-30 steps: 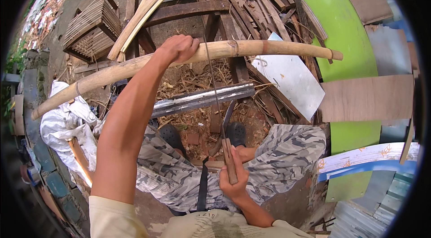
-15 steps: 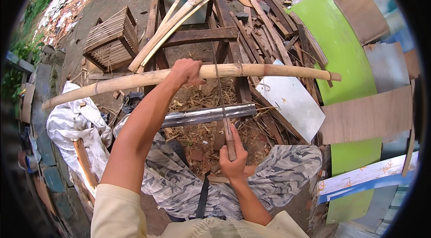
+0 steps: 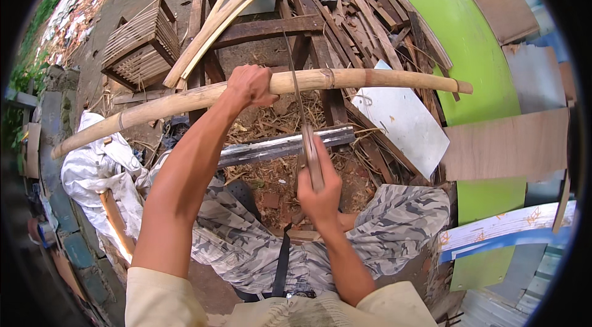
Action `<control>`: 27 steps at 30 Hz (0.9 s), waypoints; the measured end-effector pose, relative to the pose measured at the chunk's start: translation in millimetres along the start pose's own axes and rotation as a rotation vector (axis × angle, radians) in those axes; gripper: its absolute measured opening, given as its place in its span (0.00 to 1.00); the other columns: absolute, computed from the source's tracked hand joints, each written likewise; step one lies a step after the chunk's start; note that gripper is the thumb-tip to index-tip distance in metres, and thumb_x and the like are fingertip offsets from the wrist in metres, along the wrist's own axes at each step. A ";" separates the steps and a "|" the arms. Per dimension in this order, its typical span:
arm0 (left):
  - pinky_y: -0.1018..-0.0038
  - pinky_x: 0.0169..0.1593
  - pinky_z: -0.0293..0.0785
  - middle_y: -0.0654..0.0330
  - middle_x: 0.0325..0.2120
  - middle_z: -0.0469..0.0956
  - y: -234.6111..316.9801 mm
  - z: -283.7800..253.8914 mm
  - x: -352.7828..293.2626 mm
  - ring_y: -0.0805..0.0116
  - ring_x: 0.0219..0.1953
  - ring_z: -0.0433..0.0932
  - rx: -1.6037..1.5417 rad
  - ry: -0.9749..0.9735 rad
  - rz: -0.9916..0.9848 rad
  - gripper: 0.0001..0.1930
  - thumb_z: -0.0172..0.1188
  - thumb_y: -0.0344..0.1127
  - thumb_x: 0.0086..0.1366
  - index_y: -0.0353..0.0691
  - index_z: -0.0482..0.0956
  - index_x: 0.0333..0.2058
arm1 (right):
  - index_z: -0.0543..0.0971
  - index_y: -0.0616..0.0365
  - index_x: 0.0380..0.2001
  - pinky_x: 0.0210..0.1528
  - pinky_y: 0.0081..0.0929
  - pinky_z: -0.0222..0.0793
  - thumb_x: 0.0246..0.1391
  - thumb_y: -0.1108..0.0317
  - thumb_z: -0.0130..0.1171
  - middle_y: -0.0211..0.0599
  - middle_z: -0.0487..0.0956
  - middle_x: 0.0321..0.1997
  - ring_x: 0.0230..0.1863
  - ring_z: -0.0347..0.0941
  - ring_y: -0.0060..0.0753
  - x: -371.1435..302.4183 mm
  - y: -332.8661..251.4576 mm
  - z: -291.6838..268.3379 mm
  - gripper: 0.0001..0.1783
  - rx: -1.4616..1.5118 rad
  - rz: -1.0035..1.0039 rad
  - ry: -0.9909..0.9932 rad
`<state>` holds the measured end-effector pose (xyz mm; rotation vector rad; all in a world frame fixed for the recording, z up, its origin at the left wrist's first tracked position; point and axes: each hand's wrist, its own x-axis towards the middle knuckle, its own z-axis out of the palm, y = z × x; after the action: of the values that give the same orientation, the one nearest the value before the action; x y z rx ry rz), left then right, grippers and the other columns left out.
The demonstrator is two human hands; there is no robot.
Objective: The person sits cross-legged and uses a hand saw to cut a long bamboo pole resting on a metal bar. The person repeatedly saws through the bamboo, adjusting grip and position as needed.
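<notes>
A long, slightly curved bamboo pole (image 3: 179,100) lies crosswise in front of me, over a dark wooden frame. My left hand (image 3: 250,85) is closed around it, left of its middle. In my right hand (image 3: 320,188) is the wooden handle of a long-bladed tool (image 3: 298,89). Its narrow blade points away from me and crosses the pole just right of my left hand. The blade shows nearly edge-on, so I cannot tell whether it is a saw or a machete.
Split bamboo strips (image 3: 228,12) lean on the wooden frame (image 3: 265,31). A slatted wooden crate (image 3: 139,43) stands at the far left, and a white sack (image 3: 102,154) nearer. Scrap wood (image 3: 354,37) piles up at right, beside a white board (image 3: 404,120) and green panel (image 3: 475,62).
My right hand has pushed the tool forward, away from me, along its length. The left hand keeps its grip on the bamboo pole. The whole view has shifted slightly.
</notes>
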<state>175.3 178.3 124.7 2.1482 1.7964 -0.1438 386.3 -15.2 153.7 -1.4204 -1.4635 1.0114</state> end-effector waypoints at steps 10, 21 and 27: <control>0.58 0.36 0.81 0.43 0.24 0.83 -0.4 -1.6 7.0 0.48 0.29 0.84 0.020 0.039 -0.020 0.20 0.64 0.48 0.46 0.39 0.86 0.34 | 0.65 0.70 0.68 0.47 0.31 0.79 0.46 0.83 0.54 0.57 0.80 0.58 0.47 0.85 0.43 -86.4 3.6 -40.7 0.40 -0.053 -0.140 -0.024; 0.59 0.37 0.81 0.42 0.25 0.83 -0.1 0.5 2.2 0.48 0.29 0.84 -0.017 0.035 -0.008 0.22 0.63 0.50 0.46 0.38 0.86 0.32 | 0.67 0.60 0.68 0.35 0.28 0.76 0.50 0.78 0.53 0.61 0.83 0.45 0.34 0.85 0.35 -83.7 18.9 -27.2 0.38 -0.018 -0.189 0.063; 0.59 0.37 0.81 0.43 0.25 0.83 13.4 0.1 -2.2 0.48 0.29 0.84 -0.035 0.051 -0.013 0.21 0.62 0.49 0.48 0.35 0.86 0.30 | 0.69 0.62 0.67 0.38 0.26 0.76 0.49 0.79 0.53 0.57 0.82 0.52 0.38 0.83 0.30 23.1 29.9 -5.7 0.37 -0.018 -0.049 0.029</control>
<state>187.8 174.2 127.8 2.1352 1.8275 -0.0609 401.1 8.8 128.1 -1.3993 -1.4825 0.9460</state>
